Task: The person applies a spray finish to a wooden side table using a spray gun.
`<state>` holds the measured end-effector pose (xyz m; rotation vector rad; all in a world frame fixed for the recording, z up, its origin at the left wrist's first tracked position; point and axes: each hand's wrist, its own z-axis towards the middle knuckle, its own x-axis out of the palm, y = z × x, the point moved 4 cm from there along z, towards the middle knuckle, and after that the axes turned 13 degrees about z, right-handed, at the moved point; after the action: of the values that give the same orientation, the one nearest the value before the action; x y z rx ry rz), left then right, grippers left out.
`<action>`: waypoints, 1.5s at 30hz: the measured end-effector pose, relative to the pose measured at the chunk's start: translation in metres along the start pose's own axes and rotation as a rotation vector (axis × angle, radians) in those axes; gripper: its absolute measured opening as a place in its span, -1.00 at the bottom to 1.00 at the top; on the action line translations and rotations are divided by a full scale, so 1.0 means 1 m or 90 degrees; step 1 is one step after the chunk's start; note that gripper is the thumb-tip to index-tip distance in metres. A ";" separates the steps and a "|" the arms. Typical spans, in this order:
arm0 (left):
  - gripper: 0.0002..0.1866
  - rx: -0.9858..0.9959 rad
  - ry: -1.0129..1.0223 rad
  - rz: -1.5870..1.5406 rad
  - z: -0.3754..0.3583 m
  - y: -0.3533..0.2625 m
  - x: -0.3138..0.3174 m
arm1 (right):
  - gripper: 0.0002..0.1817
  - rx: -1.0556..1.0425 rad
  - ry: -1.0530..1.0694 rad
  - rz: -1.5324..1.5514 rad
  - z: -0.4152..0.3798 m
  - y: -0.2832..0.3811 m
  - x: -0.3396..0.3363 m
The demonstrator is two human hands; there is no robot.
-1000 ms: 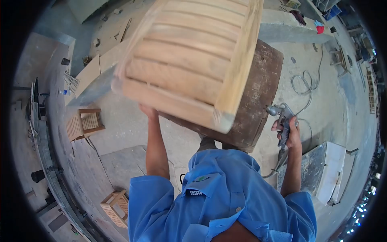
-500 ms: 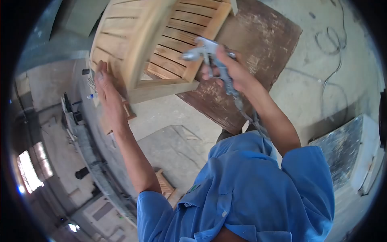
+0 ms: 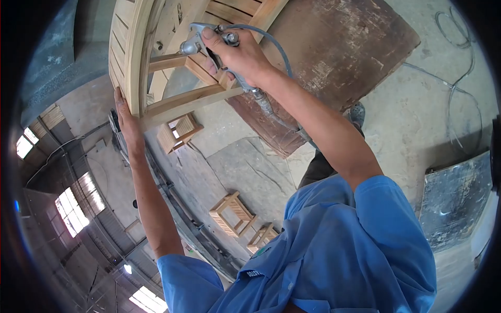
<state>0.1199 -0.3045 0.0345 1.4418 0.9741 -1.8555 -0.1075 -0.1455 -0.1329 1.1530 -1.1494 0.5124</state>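
A slatted wooden stool (image 3: 140, 62) is tipped on its side on a brown worn work surface (image 3: 334, 57). My left hand (image 3: 127, 121) presses flat against the stool's lower edge and steadies it. My right hand (image 3: 237, 52) grips a metal spray gun (image 3: 201, 43) with a grey hose (image 3: 271, 112) trailing down my forearm. The gun's nozzle points left into the stool's frame, close to a crossbar. My blue shirt fills the lower right.
Several more wooden stools (image 3: 180, 131) (image 3: 232, 213) stand on the concrete floor below. A dark rail or track (image 3: 172, 193) runs diagonally across the floor. A speckled grey panel (image 3: 454, 195) lies at right, with loose hose coils (image 3: 459, 31) beyond it.
The stool has been turned further, its open frame now facing me. My right hand has brought the spray gun up and left into the frame. My left hand has slid to the lower edge.
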 end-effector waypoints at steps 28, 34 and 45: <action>-0.11 -0.447 0.168 -0.817 -0.126 0.063 0.193 | -0.47 -0.185 0.088 -0.333 -0.209 0.040 -0.002; -0.19 -0.506 0.421 -0.479 -0.232 0.135 0.268 | -0.51 -0.303 0.104 -0.365 -0.226 0.062 0.006; -0.47 -0.422 0.631 -0.239 -0.393 0.182 0.327 | -0.23 -0.507 -0.200 -0.374 -0.276 0.155 -0.052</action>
<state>0.4009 -0.0847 -0.3746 1.7793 2.1834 -0.7384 -0.1330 0.1724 -0.1028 0.8044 -1.0539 -0.5628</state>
